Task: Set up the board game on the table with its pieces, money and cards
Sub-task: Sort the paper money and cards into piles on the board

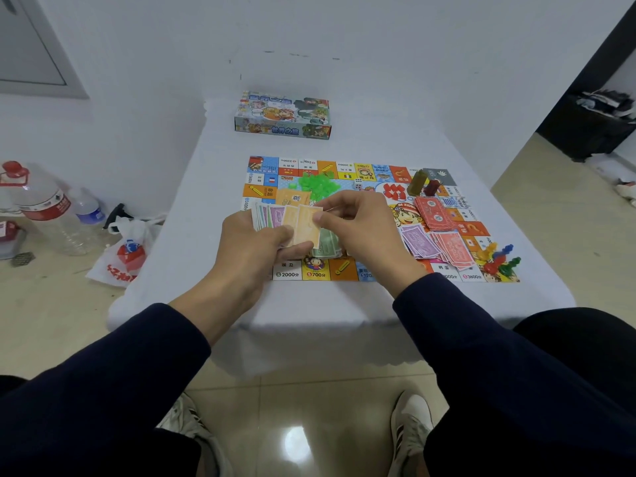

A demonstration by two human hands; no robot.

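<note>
The colourful game board (292, 273) lies flat on the white table (206, 187). My left hand (251, 246) grips a fan of paper money (275, 216) in purple, orange and green over the board's near left. My right hand (358, 225) pinches the edge of an orange note (304, 225) in that fan. Loose purple notes (420, 241) and red notes (451, 247) lie on the board's right, with red cards (432, 211) above them. Green plastic houses (316, 184), a white die (358, 184) and coloured pawns (499, 261) sit on the board.
The game box (282, 115) stands at the table's far edge. Two upright blocks (423, 184) stand at the board's far right. On the floor to the left are plastic bottles (48, 208) and a white shopping bag (120, 253). My shoes (409, 425) rest below the table.
</note>
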